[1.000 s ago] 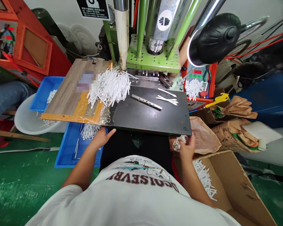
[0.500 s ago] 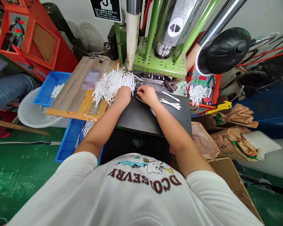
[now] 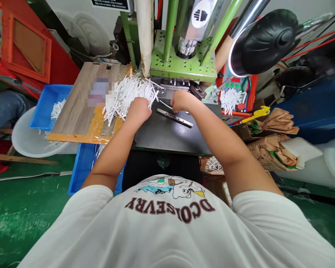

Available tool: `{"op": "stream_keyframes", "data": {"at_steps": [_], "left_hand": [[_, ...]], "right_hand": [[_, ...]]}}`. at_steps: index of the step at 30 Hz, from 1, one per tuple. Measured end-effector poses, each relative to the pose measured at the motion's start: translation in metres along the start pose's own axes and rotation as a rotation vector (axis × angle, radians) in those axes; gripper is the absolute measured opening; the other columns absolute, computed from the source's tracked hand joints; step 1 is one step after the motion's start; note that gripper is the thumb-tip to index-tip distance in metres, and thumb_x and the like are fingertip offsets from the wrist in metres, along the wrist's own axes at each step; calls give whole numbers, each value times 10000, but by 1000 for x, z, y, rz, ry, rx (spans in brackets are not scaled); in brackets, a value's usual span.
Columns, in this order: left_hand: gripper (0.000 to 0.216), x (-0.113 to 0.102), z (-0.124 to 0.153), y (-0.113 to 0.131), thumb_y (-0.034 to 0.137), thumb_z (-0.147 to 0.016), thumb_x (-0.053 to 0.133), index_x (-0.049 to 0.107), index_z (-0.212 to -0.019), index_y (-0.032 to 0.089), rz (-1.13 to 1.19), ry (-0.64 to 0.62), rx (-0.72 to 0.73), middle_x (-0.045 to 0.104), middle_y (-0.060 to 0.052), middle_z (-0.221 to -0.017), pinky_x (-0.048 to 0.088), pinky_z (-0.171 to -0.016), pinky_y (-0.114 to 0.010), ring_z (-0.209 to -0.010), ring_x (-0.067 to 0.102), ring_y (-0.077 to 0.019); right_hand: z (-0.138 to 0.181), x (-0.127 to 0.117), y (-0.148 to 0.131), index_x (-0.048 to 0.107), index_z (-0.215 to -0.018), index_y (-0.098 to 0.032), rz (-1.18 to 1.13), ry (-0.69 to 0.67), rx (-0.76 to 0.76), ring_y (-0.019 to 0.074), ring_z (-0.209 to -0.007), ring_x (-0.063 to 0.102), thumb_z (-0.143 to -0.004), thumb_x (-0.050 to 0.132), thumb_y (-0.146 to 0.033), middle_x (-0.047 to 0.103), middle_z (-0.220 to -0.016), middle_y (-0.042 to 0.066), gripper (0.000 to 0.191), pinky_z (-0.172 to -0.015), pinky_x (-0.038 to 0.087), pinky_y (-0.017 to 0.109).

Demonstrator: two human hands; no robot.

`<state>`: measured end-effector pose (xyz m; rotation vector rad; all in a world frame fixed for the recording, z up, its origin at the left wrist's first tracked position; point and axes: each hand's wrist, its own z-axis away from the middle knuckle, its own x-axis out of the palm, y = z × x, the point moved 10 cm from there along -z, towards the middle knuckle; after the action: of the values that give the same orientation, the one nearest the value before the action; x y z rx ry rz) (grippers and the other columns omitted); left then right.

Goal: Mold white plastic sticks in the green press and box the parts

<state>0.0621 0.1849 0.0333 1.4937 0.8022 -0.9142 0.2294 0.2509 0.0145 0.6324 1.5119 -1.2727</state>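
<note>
My left hand (image 3: 140, 111) is closed at the right edge of a heap of thin white strips (image 3: 125, 95); whatever its fingers hold is hidden. Over the dark metal table (image 3: 153, 136), my right hand (image 3: 181, 101) is curled with its fingertips pinched. A single white strip (image 3: 165, 105) runs from those fingertips toward the heap. Just below the right hand a narrow metal bar with holes (image 3: 174, 118) lies slanted on the table, touched by neither hand. Behind both hands stands the green press (image 3: 184, 70), with metal tooling under its plate.
A wooden board (image 3: 72, 108) carries the heap at left. Blue trays (image 3: 48, 121) and a white tub (image 3: 22, 134) sit beyond it. At right are a black lamp (image 3: 264, 42), a red control box (image 3: 252, 96) bearing more strips, and brown paper bags (image 3: 273, 152).
My right hand has moved off the metal bar, up and to the right, and the bar now lies uncovered. My left hand has shifted slightly left. The camera view has shifted too.
</note>
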Motion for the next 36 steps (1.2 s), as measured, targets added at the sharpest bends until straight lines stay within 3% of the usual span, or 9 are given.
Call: {"op": "stream_keyframes", "data": {"at_steps": [3,8,13,19,22,25,30,33,36], "left_hand": [[131,13,1,32,165,-799,653,754,-880,181,327,-28,189,761,-72,-866,579,-915,-362,-882,709,-245],[148,44,1,75,128,-847,597,716,-913,185,541,-93,345,783,-47,-933,568,-937,-340,-877,726,-199],[125,48,15,59,162,-910,593,692,-981,189,682,-102,260,784,-55,-949,590,-906,-334,-896,755,-200],[106,41,61,45,228,-936,635,740,-951,215,632,-82,263,815,-51,-1026,570,-1022,-382,-994,763,-223],[110,42,75,41,263,-938,658,759,-940,221,676,-58,287,823,-59,-1079,549,-1082,-408,-1071,767,-241],[103,47,73,35,287,-925,696,762,-959,215,778,-65,246,822,-58,-1039,570,-1037,-392,-1014,770,-228],[187,37,50,12,341,-901,780,702,-1003,205,1048,37,96,808,-50,-993,599,-969,-341,-971,774,-192],[220,22,42,5,356,-900,802,672,-1001,211,1051,125,86,802,-47,-995,595,-1002,-343,-985,773,-186],[186,18,44,8,336,-922,766,663,-1015,212,962,106,68,805,-52,-1022,594,-1007,-341,-997,773,-187]], "right_hand": [[66,-13,32,769,-782,-153,-87,27,121,231,-836,723,-794,780,-123,708,-727,41,34,-896,574,374],[136,-16,42,738,-1030,-197,-482,417,128,198,-869,702,-911,632,-205,768,-963,42,160,-880,575,337],[156,10,41,680,-1058,-232,-695,497,80,197,-886,731,-984,581,-288,776,-1013,42,136,-906,581,345],[187,10,19,766,-972,-269,-593,512,-121,251,-1056,756,-993,639,-321,812,-1078,65,139,-1031,581,429],[194,12,14,793,-949,-277,-574,476,-153,264,-1119,757,-974,675,-320,814,-1169,72,128,-1067,578,458],[193,8,13,784,-954,-261,-574,460,-143,280,-1177,743,-961,679,-319,792,-1270,88,120,-1091,570,479],[189,-19,19,780,-1093,-252,-433,603,-59,281,-1184,702,-1075,501,-310,762,-1193,117,286,-1109,548,475],[170,-9,6,799,-1073,-236,-334,463,-134,286,-1201,692,-1038,520,-239,736,-1248,130,282,-1111,553,460],[150,17,-5,810,-1031,-219,-268,244,-168,289,-1170,709,-954,655,-203,734,-1272,128,174,-1096,578,440]]}}
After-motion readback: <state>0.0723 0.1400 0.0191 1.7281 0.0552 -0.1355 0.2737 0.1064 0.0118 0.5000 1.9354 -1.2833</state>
